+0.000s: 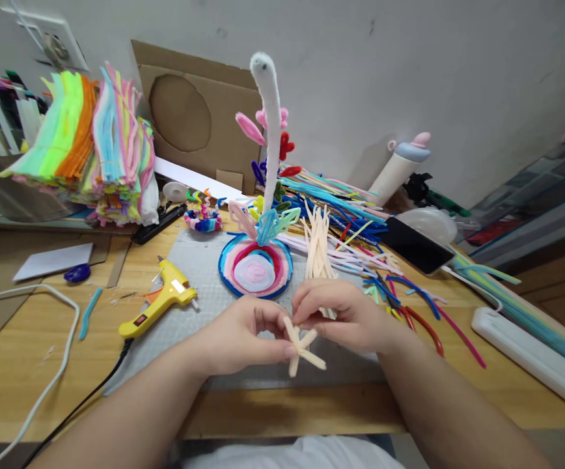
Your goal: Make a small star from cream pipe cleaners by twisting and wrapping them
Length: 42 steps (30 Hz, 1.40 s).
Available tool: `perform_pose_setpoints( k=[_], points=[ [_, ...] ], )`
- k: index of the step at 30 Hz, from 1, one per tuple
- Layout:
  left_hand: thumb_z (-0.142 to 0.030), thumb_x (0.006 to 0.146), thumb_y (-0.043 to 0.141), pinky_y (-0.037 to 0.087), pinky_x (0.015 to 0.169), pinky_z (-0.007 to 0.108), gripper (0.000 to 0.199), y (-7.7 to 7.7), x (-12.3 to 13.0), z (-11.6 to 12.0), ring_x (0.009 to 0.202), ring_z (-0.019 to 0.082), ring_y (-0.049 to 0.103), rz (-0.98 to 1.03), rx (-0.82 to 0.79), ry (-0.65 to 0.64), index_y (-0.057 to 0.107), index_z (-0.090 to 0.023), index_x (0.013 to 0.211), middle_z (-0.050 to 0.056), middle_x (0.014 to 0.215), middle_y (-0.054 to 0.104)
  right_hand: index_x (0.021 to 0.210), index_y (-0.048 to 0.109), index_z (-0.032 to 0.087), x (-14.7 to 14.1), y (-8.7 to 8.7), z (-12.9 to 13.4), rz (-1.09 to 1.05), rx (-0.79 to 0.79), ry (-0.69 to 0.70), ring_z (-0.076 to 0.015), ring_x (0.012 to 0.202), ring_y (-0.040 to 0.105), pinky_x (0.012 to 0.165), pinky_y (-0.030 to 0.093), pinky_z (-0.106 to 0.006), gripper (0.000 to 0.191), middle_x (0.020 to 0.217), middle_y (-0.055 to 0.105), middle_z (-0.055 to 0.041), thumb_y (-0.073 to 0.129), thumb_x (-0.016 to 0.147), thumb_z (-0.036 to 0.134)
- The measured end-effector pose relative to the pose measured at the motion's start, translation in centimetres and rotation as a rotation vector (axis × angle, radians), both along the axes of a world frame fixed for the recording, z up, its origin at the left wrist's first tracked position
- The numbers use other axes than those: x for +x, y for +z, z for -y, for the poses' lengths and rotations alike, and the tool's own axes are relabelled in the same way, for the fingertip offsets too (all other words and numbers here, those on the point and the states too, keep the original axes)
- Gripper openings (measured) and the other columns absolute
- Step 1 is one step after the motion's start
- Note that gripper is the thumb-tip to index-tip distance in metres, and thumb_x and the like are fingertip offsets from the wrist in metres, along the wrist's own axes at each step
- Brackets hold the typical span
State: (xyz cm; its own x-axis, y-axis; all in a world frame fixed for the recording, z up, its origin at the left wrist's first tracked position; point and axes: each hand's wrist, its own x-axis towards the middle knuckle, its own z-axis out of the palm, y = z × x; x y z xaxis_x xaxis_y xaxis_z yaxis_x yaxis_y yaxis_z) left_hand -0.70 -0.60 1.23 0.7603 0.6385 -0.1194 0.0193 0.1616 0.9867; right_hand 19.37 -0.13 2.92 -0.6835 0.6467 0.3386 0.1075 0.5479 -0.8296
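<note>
Between my hands is a small cream star shape (303, 350) made of fuzzy strips, above the front of the grey mat (179, 361). Thumb and fingers of my left hand (256, 332) pinch its left side. My right hand (344, 316) has its fingertips closed at the star's upper part; the exact grip is partly hidden. Just behind my hands lies a bundle of cream pipe cleaners (319, 244). A round coiled base (256, 268) in blue, pink and white stands beyond my left hand, near a tall white fuzzy stem (271, 124) and colourful fuzzy flowers.
A yellow glue gun (165, 298) lies at the left, its black cord running frontward. Pipe cleaner bundles (68, 130) stand at the back left before cardboard (234, 124). Rightward are red-handled pliers (426, 332), a black phone (416, 244) and a white power strip (531, 355).
</note>
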Motion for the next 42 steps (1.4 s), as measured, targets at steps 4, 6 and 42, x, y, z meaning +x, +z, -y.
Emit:
perform_pose_setpoints(
  k=[4,6,42],
  points=[
    [-0.021,0.067,0.072,0.045,0.061,0.023,0.011,0.0,-0.3,0.0,0.061,0.011,0.057,0.194,-0.284,0.057,0.064,-0.014,0.071,0.000,0.066,0.063,0.087,0.066,0.016,-0.8,-0.6,0.3,-0.168,0.008,-0.039,-0.0128,0.070,0.058,0.061,0.045,-0.023,0.013,0.079,0.061,-0.0061,0.054,0.085,0.015],
    [-0.023,0.067,0.072,0.044,0.061,0.023,0.011,0.0,-0.3,0.0,0.061,0.011,0.056,0.234,-0.312,0.076,0.065,-0.014,0.070,0.001,0.067,0.064,0.085,0.066,0.016,-1.0,-0.8,0.4,-0.186,0.001,-0.078,-0.0128,0.069,0.058,0.058,0.045,-0.023,0.011,0.081,0.060,-0.0060,0.055,0.084,0.016],
    [-0.026,0.067,0.071,0.036,0.060,0.022,0.022,0.1,0.3,-0.6,0.060,0.009,0.050,0.107,-0.054,0.432,0.052,-0.015,0.067,-0.003,0.066,0.056,0.075,0.064,0.017,-3.2,-3.1,0.5,-0.336,-0.699,-0.390,-0.0112,0.064,0.054,0.064,0.042,-0.024,0.014,0.070,0.062,0.0006,0.069,0.070,0.028]
  ],
)
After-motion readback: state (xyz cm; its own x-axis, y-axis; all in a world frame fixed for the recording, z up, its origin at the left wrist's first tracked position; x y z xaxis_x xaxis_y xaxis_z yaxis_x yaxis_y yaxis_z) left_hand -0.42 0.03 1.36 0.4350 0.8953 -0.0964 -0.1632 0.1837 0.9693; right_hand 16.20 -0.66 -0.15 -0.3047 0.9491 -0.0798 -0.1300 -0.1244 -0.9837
